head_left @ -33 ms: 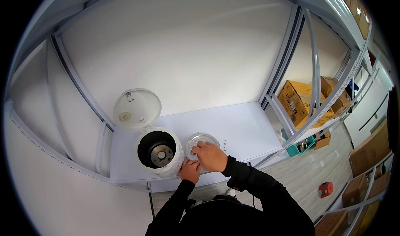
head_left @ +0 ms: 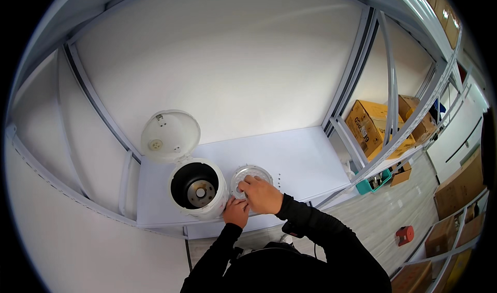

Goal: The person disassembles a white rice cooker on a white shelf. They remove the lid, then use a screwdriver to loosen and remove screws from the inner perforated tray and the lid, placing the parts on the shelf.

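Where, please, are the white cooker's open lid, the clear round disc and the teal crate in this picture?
open lid [head_left: 170, 135], head view, centre of its inner face.
clear round disc [head_left: 248, 173], head view, its far rim.
teal crate [head_left: 365, 187], head view, its near wall.

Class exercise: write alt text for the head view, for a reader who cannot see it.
Both hands, left hand and right hand, rest on a round clear dish on a white table, beside an open white rice cooker with raised lid.

Round tray [head_left: 252, 175] right of open cooker [head_left: 198, 189], both on table [head_left: 305, 161].
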`<state>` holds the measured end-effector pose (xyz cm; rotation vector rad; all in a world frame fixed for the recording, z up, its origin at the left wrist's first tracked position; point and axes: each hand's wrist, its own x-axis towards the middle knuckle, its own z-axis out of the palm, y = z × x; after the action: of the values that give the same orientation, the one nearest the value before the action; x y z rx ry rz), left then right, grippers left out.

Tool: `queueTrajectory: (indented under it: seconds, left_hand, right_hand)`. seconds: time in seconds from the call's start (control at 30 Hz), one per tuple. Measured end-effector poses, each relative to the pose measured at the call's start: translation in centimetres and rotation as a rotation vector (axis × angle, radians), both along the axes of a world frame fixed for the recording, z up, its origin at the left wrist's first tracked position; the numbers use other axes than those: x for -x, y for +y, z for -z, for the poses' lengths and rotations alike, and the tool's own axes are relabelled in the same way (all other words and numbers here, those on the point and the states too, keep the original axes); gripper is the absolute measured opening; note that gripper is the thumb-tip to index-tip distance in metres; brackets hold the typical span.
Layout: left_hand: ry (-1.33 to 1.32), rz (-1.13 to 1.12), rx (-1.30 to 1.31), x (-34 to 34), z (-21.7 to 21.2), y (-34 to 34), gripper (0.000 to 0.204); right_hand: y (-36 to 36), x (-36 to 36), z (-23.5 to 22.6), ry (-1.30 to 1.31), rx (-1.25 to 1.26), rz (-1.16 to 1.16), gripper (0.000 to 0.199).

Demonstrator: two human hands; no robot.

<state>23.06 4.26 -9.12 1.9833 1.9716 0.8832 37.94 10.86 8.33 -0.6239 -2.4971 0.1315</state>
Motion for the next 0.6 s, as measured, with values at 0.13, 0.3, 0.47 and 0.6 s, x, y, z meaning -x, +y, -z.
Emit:
queueTrajectory:
  seconds: [0.13,0.3,0.47,0.6]
  left_hand:
    - [-0.017,-0.031,-0.031,0.1,0.6,0.0,0.019]
    - [-0.046,-0.017,-0.01,-0.1,-0.1,-0.1,0.02]
    - [-0.023,-0.02,0.012,-0.2,-0.3,-0.2,0.021]
    - [-0.001,-0.005,0.013,0.1,0.2,-0.1,0.021]
  right_hand:
    - [-1.9,0.7,-2.8,-0.08,0.137,0.204,0.031]
    - [-1.0,0.1,-1.1,-0.096,0.229,0.248,0.03]
    - [-1.1,-0.1,-1.5,0.028,0.262,0.177,0.028]
    - [-0.9,-0.4,-1.2,0.063,0.277,0.176,0.028]
